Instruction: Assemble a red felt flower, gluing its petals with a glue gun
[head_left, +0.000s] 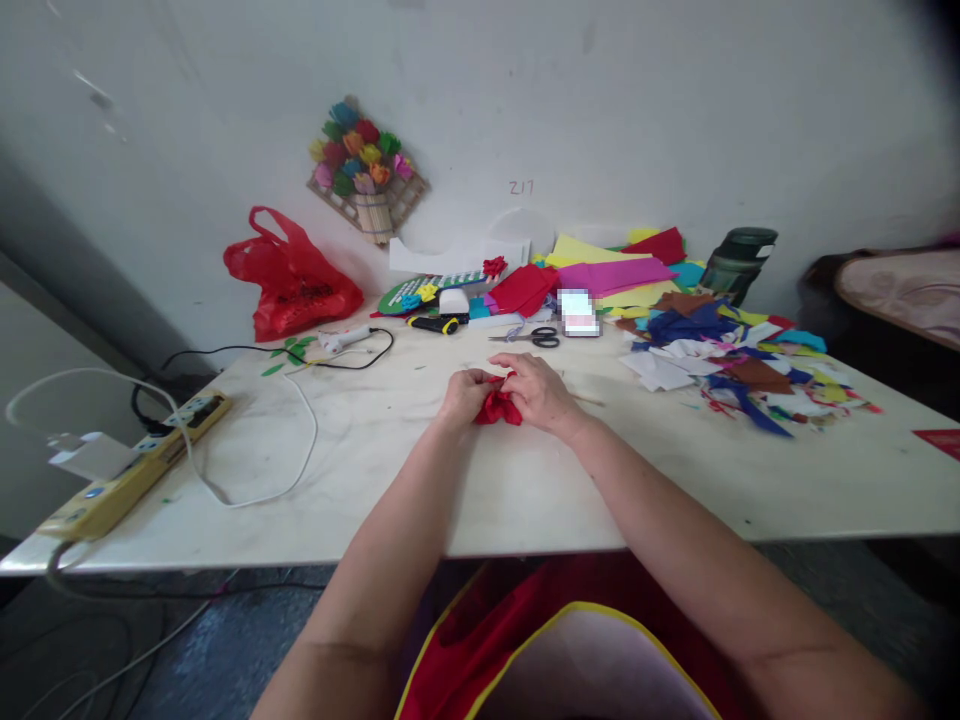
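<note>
Between my two hands, low over the middle of the white table (360, 500), is a crumpled piece of red paper (498, 405), bunched in folds. My left hand (465, 395) pinches its left side, thumb and fingers closed. On the other side my right hand (536, 392) grips the paper with its thumb and index finger, the other fingers bent above. The hands partly cover the red piece, so its full shape is hidden. Just beyond the hands lie dark-handled scissors (536, 338).
A phone (577, 312) lies by stacked coloured paper (615, 275). Colourful scraps (735, 360) heap at right near a dark bottle (739, 262). At left are a red plastic bag (296, 285), a glue gun (341, 340), a utility knife (433, 324) and a power strip (135, 480) with trailing cables.
</note>
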